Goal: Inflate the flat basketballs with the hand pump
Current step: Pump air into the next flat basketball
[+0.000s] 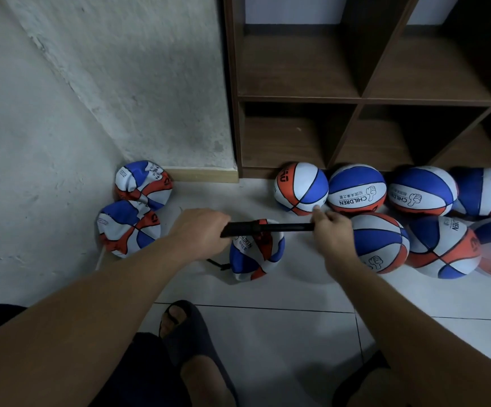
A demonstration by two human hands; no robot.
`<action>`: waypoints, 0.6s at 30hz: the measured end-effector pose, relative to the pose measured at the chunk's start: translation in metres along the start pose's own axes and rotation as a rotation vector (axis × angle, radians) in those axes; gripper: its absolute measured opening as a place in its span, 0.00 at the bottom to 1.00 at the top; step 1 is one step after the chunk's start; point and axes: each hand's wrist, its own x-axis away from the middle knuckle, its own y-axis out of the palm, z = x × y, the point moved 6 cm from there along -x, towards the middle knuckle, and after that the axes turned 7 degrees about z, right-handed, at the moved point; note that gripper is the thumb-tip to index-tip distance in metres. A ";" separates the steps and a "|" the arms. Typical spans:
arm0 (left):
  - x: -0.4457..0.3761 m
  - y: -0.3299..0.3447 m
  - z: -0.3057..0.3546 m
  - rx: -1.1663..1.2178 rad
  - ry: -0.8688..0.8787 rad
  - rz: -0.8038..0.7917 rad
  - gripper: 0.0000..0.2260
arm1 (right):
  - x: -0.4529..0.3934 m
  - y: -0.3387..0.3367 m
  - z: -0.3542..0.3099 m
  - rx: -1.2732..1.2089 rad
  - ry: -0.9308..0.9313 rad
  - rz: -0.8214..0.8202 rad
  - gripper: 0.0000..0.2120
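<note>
Hand pump: black, held level above the floor. Left hand curls round one end, right hand pinches the other.

Ball in progress: crumpled, directly under the pump. A thin black hose runs to its left side; whether the needle is seated cannot be told.

Flat, awaiting: two collapsed balls against the wall, one in the corner, one just in front.

Round, apparently done: a cluster at the foot of the wooden shelf unit, including the nearest and one by the right wrist.

Judgement: most inflated; three remain.
</note>
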 end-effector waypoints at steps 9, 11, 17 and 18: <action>0.001 -0.015 0.011 -0.122 0.005 0.059 0.02 | 0.004 0.008 -0.005 0.143 0.004 -0.036 0.14; 0.002 -0.018 0.020 -0.137 0.006 0.062 0.04 | 0.016 0.019 -0.008 0.137 -0.060 -0.034 0.16; 0.004 -0.016 0.036 -0.059 0.025 0.016 0.05 | 0.042 0.039 -0.015 0.141 -0.185 -0.078 0.19; 0.004 -0.016 0.040 -0.061 0.039 0.016 0.06 | 0.044 0.042 -0.013 0.155 -0.191 -0.092 0.19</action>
